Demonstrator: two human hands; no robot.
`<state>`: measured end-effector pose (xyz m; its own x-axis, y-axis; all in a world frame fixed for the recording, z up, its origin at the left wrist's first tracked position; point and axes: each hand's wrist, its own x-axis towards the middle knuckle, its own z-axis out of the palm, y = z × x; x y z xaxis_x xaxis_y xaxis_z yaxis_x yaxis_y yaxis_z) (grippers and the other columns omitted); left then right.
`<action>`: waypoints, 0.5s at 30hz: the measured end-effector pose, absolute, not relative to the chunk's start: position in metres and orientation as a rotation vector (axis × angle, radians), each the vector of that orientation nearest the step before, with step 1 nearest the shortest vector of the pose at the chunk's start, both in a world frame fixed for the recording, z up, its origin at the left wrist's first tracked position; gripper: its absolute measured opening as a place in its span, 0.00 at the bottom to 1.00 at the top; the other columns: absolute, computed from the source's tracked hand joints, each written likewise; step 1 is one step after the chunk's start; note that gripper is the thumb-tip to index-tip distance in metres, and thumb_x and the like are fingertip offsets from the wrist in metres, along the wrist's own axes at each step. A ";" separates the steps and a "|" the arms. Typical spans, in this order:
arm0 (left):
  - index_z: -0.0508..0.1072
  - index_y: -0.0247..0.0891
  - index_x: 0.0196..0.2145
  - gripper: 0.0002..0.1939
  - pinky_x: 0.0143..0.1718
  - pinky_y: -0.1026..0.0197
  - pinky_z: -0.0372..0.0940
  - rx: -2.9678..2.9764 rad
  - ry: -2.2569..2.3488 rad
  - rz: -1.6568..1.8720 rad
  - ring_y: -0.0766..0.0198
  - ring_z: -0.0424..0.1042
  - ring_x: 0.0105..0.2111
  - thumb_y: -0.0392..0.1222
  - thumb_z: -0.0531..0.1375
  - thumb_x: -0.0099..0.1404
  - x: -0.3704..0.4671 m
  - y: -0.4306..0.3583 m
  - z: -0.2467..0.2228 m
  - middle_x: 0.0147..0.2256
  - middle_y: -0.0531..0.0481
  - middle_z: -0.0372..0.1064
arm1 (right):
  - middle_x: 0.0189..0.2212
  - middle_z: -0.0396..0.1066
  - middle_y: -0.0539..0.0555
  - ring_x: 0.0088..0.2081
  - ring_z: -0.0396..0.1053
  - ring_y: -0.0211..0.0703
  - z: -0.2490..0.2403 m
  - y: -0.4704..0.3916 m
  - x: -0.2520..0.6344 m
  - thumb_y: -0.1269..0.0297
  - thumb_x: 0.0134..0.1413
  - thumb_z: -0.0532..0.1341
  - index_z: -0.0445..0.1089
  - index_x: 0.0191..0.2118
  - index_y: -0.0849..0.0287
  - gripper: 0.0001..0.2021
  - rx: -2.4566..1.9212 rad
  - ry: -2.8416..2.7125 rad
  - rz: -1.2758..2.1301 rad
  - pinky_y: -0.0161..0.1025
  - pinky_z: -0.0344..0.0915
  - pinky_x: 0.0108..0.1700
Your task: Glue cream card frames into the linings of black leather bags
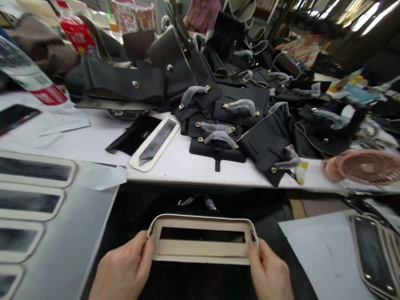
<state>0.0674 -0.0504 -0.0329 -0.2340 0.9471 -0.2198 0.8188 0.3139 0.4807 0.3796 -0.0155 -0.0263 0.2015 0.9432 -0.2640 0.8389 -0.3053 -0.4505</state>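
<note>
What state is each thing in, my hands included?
Cream-lined piece: held by both ends
Left hand: closed on its left end
Right hand: closed on its right end
Lone framed panel: lying flat
Front bag handles: wrapped in clear plastic
Phone: lying flat, looks dark
Fan: cannot tell whether running

Both hands (123, 264) (271, 266) level, well apart, in thumb-and-finger pinches.

Held frame (203, 248) between left hand (125, 262) and right hand (271, 268), before bench (175, 174). On bench: bags (262, 141) centre to right, fan (368, 166) front right, phone (17, 116) left. Panels (34, 168) near left.
</note>
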 end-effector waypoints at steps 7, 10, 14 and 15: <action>0.61 0.44 0.22 0.19 0.27 0.58 0.52 1.530 2.148 0.274 0.54 0.74 0.23 0.50 0.44 0.68 0.069 -0.046 -0.027 0.19 0.51 0.67 | 0.16 0.65 0.52 0.19 0.62 0.44 -0.015 -0.011 0.368 0.49 0.57 0.45 0.63 0.25 0.52 0.19 -2.298 -1.750 0.629 0.37 0.57 0.25; 0.61 0.44 0.23 0.19 0.27 0.58 0.52 1.476 2.136 0.248 0.54 0.74 0.24 0.51 0.44 0.68 0.069 -0.044 -0.026 0.19 0.50 0.66 | 0.17 0.65 0.52 0.19 0.62 0.45 -0.015 -0.012 0.366 0.50 0.57 0.44 0.62 0.25 0.51 0.18 -2.319 -1.767 0.585 0.38 0.57 0.25; 0.60 0.43 0.21 0.21 0.27 0.60 0.52 1.354 2.086 0.371 0.59 0.69 0.21 0.57 0.48 0.67 0.069 -0.044 -0.024 0.17 0.53 0.61 | 0.19 0.68 0.52 0.21 0.65 0.45 -0.023 -0.016 0.374 0.51 0.60 0.46 0.64 0.27 0.52 0.17 -2.309 -1.788 0.592 0.38 0.59 0.27; 0.60 0.42 0.21 0.22 0.27 0.61 0.52 1.311 2.063 0.422 0.61 0.67 0.21 0.59 0.49 0.66 0.070 -0.044 -0.023 0.17 0.54 0.61 | 0.20 0.69 0.52 0.22 0.66 0.46 -0.026 -0.017 0.377 0.50 0.60 0.46 0.65 0.28 0.52 0.18 -2.308 -1.786 0.604 0.38 0.60 0.28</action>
<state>0.0696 -0.0443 -0.0228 -0.2896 0.8910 -0.3497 0.6823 0.4484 0.5774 0.3773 -0.0167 -0.0257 0.2048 0.9548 -0.2153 0.8897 -0.2733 -0.3656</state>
